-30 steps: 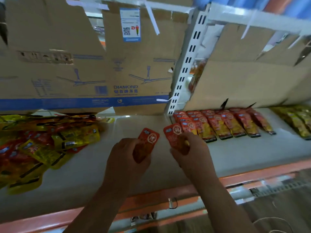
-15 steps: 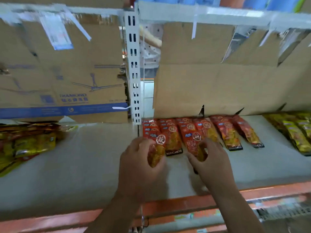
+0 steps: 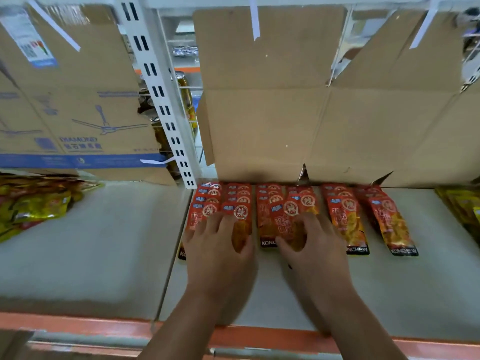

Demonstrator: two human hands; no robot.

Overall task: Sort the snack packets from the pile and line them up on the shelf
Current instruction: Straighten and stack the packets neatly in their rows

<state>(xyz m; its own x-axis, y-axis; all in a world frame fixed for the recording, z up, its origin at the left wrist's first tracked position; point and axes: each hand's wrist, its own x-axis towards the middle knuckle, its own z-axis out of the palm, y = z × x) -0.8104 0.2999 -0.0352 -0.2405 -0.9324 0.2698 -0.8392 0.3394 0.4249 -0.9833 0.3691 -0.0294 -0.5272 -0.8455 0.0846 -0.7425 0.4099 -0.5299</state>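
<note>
The shelf (image 3: 104, 255) is pale grey, with an orange front edge (image 3: 78, 324). Brown cardboard (image 3: 272, 113) stands as its back wall, beside a white slotted post (image 3: 166, 105). At the far middle lie rows of red packets (image 3: 345, 219); the mixed pile (image 3: 31, 203) is at the far left. The left hand (image 3: 220, 253) pinches one red packet (image 3: 241, 216) between thumb and spread fingers, low over the rows. The right hand (image 3: 314, 250) grips a tilted packet (image 3: 283, 216), fingers curled round its lower part.

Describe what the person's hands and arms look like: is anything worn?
The left forearm and right forearm are bare, with no sleeves in view. The left hand and right hand wear no gloves; no ring, watch or wristband shows.
</note>
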